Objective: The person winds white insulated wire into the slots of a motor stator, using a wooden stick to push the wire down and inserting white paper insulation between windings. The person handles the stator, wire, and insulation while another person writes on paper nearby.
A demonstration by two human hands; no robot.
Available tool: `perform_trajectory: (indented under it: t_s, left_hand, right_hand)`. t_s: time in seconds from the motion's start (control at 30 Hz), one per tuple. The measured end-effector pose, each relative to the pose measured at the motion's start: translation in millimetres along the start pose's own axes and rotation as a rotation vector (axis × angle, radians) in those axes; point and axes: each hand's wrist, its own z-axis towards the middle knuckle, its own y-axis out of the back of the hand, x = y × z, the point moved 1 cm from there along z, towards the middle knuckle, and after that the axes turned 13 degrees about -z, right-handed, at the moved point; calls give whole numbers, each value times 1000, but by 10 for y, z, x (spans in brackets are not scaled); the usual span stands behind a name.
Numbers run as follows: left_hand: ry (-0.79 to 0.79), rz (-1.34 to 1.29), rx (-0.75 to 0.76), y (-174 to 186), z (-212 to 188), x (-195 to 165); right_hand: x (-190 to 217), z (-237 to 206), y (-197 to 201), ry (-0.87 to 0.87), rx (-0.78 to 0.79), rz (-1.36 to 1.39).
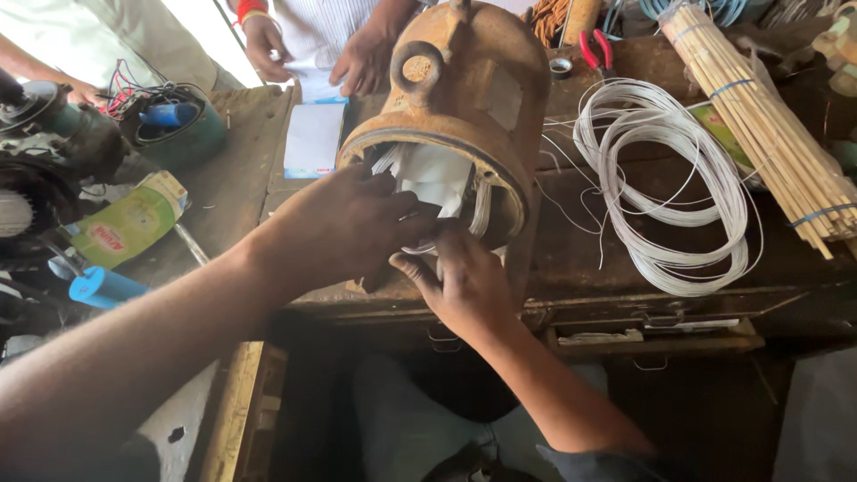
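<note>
Worn dark wooden table point(589, 259), rusty motor housing point(464, 98), white wire coil point(665, 178), bundled sticks point(759, 116), white notepad point(314, 138), green packet point(129, 223), red pliers point(596, 49)

On the worn wooden bench point(580, 259) lay a loose coil of white wire point(665, 178), a banded bundle of thin wooden sticks point(768, 116), red-handled pliers point(596, 49), a white notepad point(314, 138), a green packet point(129, 223) and a blue-handled tool point(103, 287).
</note>
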Motion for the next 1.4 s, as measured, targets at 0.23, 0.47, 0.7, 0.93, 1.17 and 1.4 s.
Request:
perform_trajectory:
  t_s: [0.23,0.47,0.7,0.93,1.17,1.4]
  left_hand:
    - [-76,213,-77,-47,-44,70]
    - [-24,484,-46,-281,-65,-12]
    - [169,531,27,-488,1,-113]
    - [244,142,-82,-297,-33,-161]
    - [554,-107,-693,-425,-390,-569]
    - [928,-811,-1048,-982,-119,-365]
  right_hand:
    - [71,68,-48,48,112,-290]
    - [50,59,-172,60,154,-659]
    - [75,153,-336,-227,543,-626]
    - [48,-17,-43,-203,161,-126]
    - [136,-171,41,36,-51,-424]
    - [270,-109,163,132,-49,-588]
